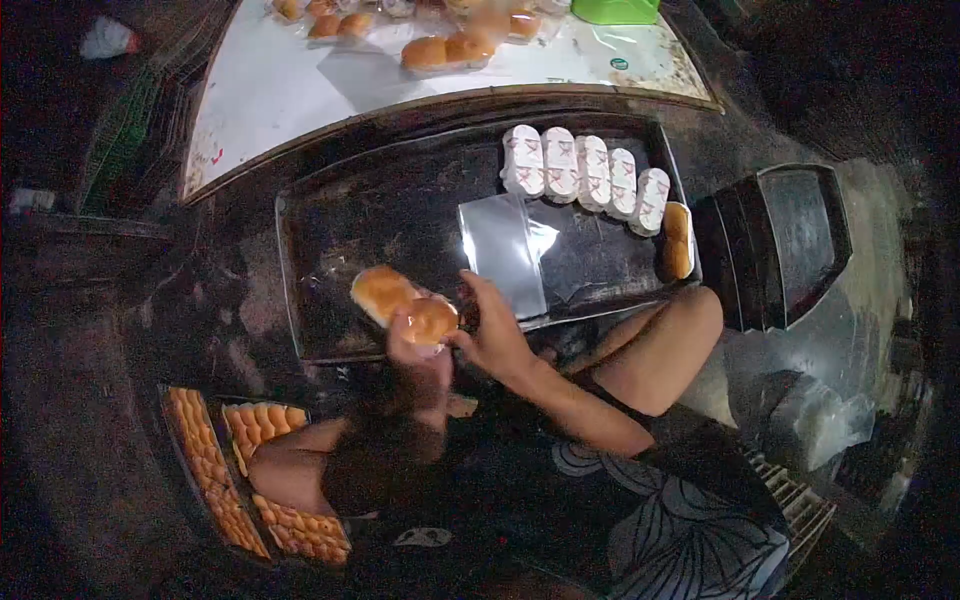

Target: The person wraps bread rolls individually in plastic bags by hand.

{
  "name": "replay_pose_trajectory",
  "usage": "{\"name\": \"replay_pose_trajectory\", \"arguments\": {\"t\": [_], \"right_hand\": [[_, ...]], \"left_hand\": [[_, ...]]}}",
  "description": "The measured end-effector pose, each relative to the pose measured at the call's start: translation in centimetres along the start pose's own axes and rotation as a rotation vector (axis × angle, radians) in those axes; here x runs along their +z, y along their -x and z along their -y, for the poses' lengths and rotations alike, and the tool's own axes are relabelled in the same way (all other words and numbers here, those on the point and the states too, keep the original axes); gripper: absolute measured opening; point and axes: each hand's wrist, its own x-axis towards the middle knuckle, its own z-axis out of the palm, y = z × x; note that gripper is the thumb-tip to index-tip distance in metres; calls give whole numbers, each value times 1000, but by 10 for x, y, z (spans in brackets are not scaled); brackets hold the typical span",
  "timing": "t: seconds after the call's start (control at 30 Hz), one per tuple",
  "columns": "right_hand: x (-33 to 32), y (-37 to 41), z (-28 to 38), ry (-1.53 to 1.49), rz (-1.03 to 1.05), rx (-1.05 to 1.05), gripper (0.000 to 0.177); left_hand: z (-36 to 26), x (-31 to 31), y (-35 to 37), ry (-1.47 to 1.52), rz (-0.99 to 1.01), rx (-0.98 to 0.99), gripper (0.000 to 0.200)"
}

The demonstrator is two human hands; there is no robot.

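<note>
A pair of golden bread rolls point(385, 292) lies at a slant over the black tray's lower left part, its near end shiny as if under clear plastic. Around that near end my left hand point(418, 345) is wrapped, partly blurred. On the right side of the same rolls, my right hand point(492, 328) has its thumb at their edge and its index finger raised, apart from the thumb. A stack of clear plastic bags point(500, 250) lies in the tray just beyond my right hand.
The black tray point(380, 200) also holds several white printed packs point(592, 172) and a bread roll point(677, 240). Packed rolls point(448, 52) and a green container point(615, 10) sit on the white table point(290, 90). Bread trays point(215, 470) are at lower left, black crates point(780, 250) at right.
</note>
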Motion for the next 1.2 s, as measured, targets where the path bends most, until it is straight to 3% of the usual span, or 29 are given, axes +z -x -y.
{"name": "replay_pose_trajectory", "arguments": {"t": [0.07, 0.1, 0.17, 0.2, 0.23, 0.27, 0.3, 0.33, 0.4, 0.43, 0.47, 0.5, 0.53, 0.57, 0.6, 0.63, 0.7, 0.73, 0.8, 0.83, 0.93, 0.97, 1.0, 1.07, 1.13, 1.2], "right_hand": [[-2, 1, -23, 163, 201, 44, 46], [2, 0, -38, 202, 239, 62, 45], [-10, -15, -26, 272, 320, 187, 43], [-15, -28, -20, 338, 401, 296, 41], [-17, -39, -18, 473, 390, 241, 34], [-20, -55, -31, 579, 235, 26, 25], [-30, -92, -51, 582, 11, -332, 20], [-43, -123, -9, 514, -72, -29, 18], [-65, -181, 13, 383, -246, -258, 21], [-65, -192, 26, 182, -424, -491, 34], [-69, -185, 18, 183, -436, -491, 34], [-71, -170, -4, 127, -383, -296, 42], [-72, -155, -31, 69, -329, -110, 50], [-71, -133, -76, 375, -294, 61, 56], [-68, -104, -123, 675, -254, 243, 62], [-63, -77, -150, 884, -293, 284, 73], [-42, -34, -207, 1223, -421, 158, 63], [-41, -34, -203, 1219, -424, 168, 63], [-40, -36, -173, 720, -108, 349, 60], [-40, -39, -157, 560, -92, 488, 54], [-27, -45, -191, 428, -14, 511, 41], [-34, -53, -183, 127, 89, 532, 32], [-45, -64, -154, 126, 91, 527, 32], [-61, -81, -91, -185, 311, 562, 36], [-55, -83, -90, -133, 357, 436, 50], [-41, -72, -105, -230, 331, 469, 55]], "left_hand": [[36, -6, 14, -818, -23, 254, 38], [46, 1, 17, -817, -13, 250, 38], [57, 39, 36, -262, -287, -136, 40], [65, 35, 35, -134, -255, -138, 40], [61, 41, 32, -106, -214, -161, 39], [56, 46, 30, -79, -178, -188, 40], [55, 44, 28, -86, -180, -197, 40], [56, 44, 25, -225, -68, -247, 43], [61, 39, 8, -365, 49, -302, 46], [65, 28, -8, -662, 15, -335, 49], [70, 15, -20, -963, -12, -357, 51], [79, -9, -33, -976, 1, -357, 51], [89, -36, -50, -927, -141, -335, 51], [94, -47, -67, -867, -278, -305, 51], [98, -38, -65, -826, -273, -309, 50], [106, -46, -69, -825, -211, -302, 51], [113, -38, -74, -832, -139, -299, 52], [110, -22, -65, -804, -171, -362, 58], [111, -10, -57, -784, -257, -409, 61], [110, -9, -53, -780, -251, -417, 60], [102, -19, -60, -775, -209, -391, 59], [97, -25, -63, -778, -182, -377, 59], [81, -8, -61, -769, -80, -263, 58], [60, 1, -61, -703, 11, -79, 52], [40, -6, -67, -510, 123, -309, 46], [43, -10, -73, -507, 120, -325, 39]]}}
